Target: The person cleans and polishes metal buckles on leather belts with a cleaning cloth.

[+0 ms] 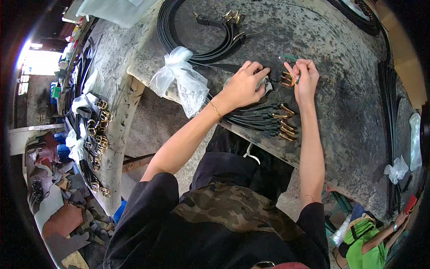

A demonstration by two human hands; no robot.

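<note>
My left hand (247, 87) is curled over a black belt (224, 67) near its buckle end, with a scrap of pale cloth (268, 86) showing by the fingers. The belt's gold buckle (287, 79) lies between my two hands. In the closed fingers of my right hand (306, 80) is a small green-handled tool (290, 58); its exact kind is not clear. Just below my left hand, a bundle of black belts (255, 119) rests with gold buckles towards my right forearm. Crumpled clear plastic (181, 80) wraps around part of the belts.
A coil of black belts (166, 27) lies at the worn table's (340, 116) far side. More belts with gold buckles (104, 116) lie along the left bench. Long black straps (389, 98) run down the right edge. A person in green (365, 242) is at lower right.
</note>
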